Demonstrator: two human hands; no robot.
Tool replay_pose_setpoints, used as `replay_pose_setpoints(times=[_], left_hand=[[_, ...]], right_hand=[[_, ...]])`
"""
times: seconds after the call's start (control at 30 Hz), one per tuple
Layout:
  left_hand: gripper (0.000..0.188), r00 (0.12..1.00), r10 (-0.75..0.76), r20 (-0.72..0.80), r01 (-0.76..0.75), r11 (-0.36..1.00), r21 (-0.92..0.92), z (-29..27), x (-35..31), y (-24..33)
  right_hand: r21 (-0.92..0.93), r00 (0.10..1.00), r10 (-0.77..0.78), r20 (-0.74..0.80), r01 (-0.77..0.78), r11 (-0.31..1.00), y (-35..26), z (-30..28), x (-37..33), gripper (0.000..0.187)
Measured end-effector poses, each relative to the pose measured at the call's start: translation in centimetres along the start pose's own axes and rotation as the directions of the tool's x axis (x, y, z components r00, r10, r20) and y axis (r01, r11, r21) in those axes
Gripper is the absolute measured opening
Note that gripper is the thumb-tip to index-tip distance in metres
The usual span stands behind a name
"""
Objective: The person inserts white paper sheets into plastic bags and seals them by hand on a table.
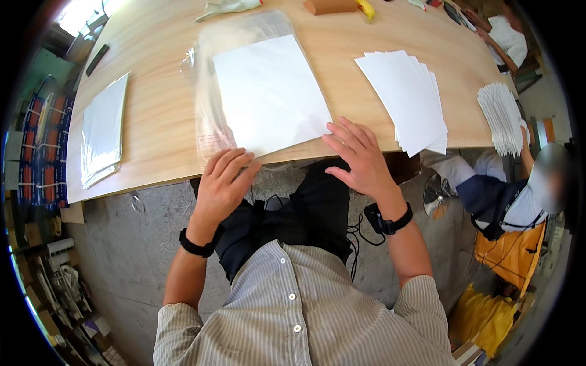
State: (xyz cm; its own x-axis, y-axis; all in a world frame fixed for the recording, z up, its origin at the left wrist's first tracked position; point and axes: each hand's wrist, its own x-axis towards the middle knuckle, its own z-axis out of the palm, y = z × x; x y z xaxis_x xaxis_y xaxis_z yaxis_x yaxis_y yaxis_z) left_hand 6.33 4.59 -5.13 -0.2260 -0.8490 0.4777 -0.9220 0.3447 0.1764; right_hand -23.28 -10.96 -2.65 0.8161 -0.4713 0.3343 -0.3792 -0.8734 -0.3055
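Left hand (224, 184) palm down, fingers bunched at white sheet (271, 94), 7 o'clock corner; can't tell if pinching. Right hand (361, 157) fanned, 5 o'clock corner. Concrete floor (125, 256), 8 o'clock; sheet over clear plastic sleeves (206, 100), wood-grain table (342, 61), 12 o'clock.

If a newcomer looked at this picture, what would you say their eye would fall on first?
Probably the large white rectangular paper sheet at the near edge of the pale wooden table, with clear plastic film along its left side and the left hand and right hand at its near corners. After that, perhaps the fanned white paper sheets to its right, and the shiny, flat, plastic-wrapped pack at the table's left.
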Motion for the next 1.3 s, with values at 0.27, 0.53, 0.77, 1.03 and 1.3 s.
replay_pose_setpoints(times=[0.27, 0.53, 0.77, 1.03, 1.3], left_hand=[[0.015, 0.952, -0.247, -0.180, 0.208, 0.955, -0.211, -0.2, -0.6, 0.1], [0.010, 0.787, -0.614, -0.066, 0.537, 0.733, -0.419, -0.4, -1.6, -0.3], [0.010, 0.704, -0.711, 0.002, 0.646, 0.639, -0.418, -0.3, -0.6, -0.7], [0.013, 0.745, -0.667, -0.017, 0.653, 0.734, -0.189, 1.3, -0.5, -1.5], [0.020, 0.655, -0.750, 0.091, 0.753, 0.640, -0.153, -0.5, 1.2, -1.1]], right_hand=[[0.086, 0.999, -0.037, -0.035, 0.040, 0.995, 1.5, 2.3, 0.8, 0.029], [0.494, 0.915, 0.403, -0.012, -0.345, 0.798, 1.3, 3.4, 1.7, 0.009], [0.589, 0.801, 0.593, 0.083, -0.520, 0.619, 0.5, 3.0, 3.0, 0.013], [0.340, 0.772, 0.635, 0.017, -0.602, 0.722, 0.9, 4.4, 3.3, 0.022], [0.151, 0.690, 0.708, 0.152, -0.724, 0.673, 0.8, 2.4, 5.7, 0.024]])
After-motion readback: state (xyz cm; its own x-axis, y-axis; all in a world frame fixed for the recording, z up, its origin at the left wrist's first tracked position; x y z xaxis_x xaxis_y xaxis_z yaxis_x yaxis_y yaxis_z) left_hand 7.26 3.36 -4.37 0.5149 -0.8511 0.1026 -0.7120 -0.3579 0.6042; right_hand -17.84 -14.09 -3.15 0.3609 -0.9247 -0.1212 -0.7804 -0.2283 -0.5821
